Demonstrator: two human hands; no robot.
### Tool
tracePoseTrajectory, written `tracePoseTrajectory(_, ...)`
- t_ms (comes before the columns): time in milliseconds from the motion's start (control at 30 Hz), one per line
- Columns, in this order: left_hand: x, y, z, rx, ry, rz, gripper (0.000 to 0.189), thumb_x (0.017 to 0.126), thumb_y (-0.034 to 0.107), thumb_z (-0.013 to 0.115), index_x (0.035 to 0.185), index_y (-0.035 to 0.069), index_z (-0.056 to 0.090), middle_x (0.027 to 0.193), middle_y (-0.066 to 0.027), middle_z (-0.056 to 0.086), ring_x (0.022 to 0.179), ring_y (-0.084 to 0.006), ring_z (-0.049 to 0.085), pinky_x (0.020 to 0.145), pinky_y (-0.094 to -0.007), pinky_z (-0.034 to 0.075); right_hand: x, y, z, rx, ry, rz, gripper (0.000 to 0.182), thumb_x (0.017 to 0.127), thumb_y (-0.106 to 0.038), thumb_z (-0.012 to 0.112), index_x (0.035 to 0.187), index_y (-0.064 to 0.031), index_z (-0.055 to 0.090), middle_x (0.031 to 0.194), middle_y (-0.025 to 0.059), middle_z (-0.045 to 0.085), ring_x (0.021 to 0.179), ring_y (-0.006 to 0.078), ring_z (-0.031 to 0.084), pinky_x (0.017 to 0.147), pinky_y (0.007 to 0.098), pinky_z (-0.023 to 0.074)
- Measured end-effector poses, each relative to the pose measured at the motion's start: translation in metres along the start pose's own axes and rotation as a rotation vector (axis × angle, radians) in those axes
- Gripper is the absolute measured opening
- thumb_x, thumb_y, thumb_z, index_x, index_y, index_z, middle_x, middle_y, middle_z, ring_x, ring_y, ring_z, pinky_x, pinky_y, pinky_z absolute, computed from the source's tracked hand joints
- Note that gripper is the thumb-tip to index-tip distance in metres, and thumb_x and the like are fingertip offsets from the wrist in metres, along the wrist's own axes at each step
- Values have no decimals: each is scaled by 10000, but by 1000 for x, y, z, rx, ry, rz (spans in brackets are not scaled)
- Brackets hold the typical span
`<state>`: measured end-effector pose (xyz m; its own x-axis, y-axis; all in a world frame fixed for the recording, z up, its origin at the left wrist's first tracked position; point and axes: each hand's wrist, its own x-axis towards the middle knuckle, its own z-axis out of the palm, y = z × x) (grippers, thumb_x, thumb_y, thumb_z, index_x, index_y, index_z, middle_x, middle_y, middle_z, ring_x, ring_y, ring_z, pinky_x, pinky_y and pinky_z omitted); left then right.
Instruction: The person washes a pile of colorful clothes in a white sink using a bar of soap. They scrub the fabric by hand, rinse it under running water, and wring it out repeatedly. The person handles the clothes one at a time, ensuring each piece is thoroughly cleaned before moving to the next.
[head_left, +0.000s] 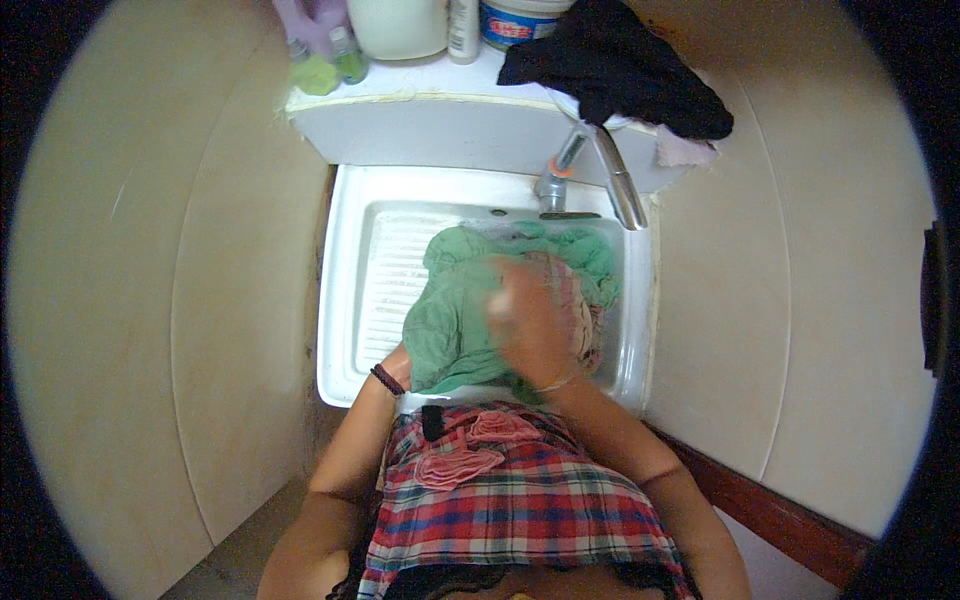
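A wet green cloth (457, 322) lies bunched in a white laundry sink (341, 300) with a ribbed washboard slope (394, 277) at its left. My left hand (403, 366) is under the cloth's near left edge; its fingers are hidden. Over the cloth is my right hand (529, 322), blurred, with a small whitish thing (498, 303) at its fingers; whether it grips this or the cloth does not show. A pinkish patterned fabric (574, 300) lies beside and under my right hand. More green cloth is heaped towards the sink's far right.
A metal faucet (621, 187) stands at the sink's back right. On the ledge (420, 86) behind are small green bottles (349, 56), a white container (397, 26), a white tube (463, 34), a labelled tub (517, 26) and a black cloth (615, 67). Tiled walls flank both sides.
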<state>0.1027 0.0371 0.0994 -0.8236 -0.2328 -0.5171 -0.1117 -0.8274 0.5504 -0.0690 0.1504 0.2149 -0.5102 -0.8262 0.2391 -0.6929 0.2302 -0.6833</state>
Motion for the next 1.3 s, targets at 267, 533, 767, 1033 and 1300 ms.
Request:
tracePoseTrajectory(267, -3, -10, -11, -234, 18, -119, 356, 976, 246, 507, 1254, 23, 506, 1104, -70, 612, 903, -159, 617, 769, -272, 534, -21, 29, 84, -355, -63, -126, 421, 763, -252, 675, 1171, -206, 580, 929, 107, 502, 854, 288, 550, 700, 421, 443)
tracePoseTrajectory(533, -23, 6, 10, -30, -181, -170, 489, 915, 105, 590, 1356, -22, 420, 1302, -98, 536, 1138, -173, 543, 974, -305, 442, -28, 76, 21, -770, 37, 287, 405, 895, -297, 523, 1297, -253, 496, 1052, 147, 521, 1041, 345, 492, 865, 557, 348)
tracePoseTrajectory(767, -10, -2, 12, 490, -89, -38, 385, 948, 116, 535, 1304, -22, 485, 1240, -90, 580, 1116, -137, 537, 953, -274, 437, -19, 140, -22, -447, 67, 632, 371, 915, -353, 536, 1259, -220, 504, 1037, 203, 573, 933, 390, 580, 803, 496, 464)
tracePoseTrajectory(1033, -13, 0, 28, 180, 367, 49, 310, 941, 265, 476, 974, -5, 625, 914, -64, 629, 809, -126, 574, 715, -277, 475, -24, 27, 67, -282, -177, 148, 348, 866, -338, 572, 1181, -192, 566, 1046, 109, 547, 1017, 303, 519, 842, 486, 380)
tracePoseTrajectory(1300, -60, 11, 51, 308, 450, 144, 293, 927, 246, 480, 761, 16, 556, 738, -10, 521, 684, -99, 458, 637, -286, 419, -20, 84, 60, -748, 50, 212, 395, 867, -408, 553, 1218, -229, 541, 1111, 71, 531, 1106, 278, 476, 904, 525, 315)
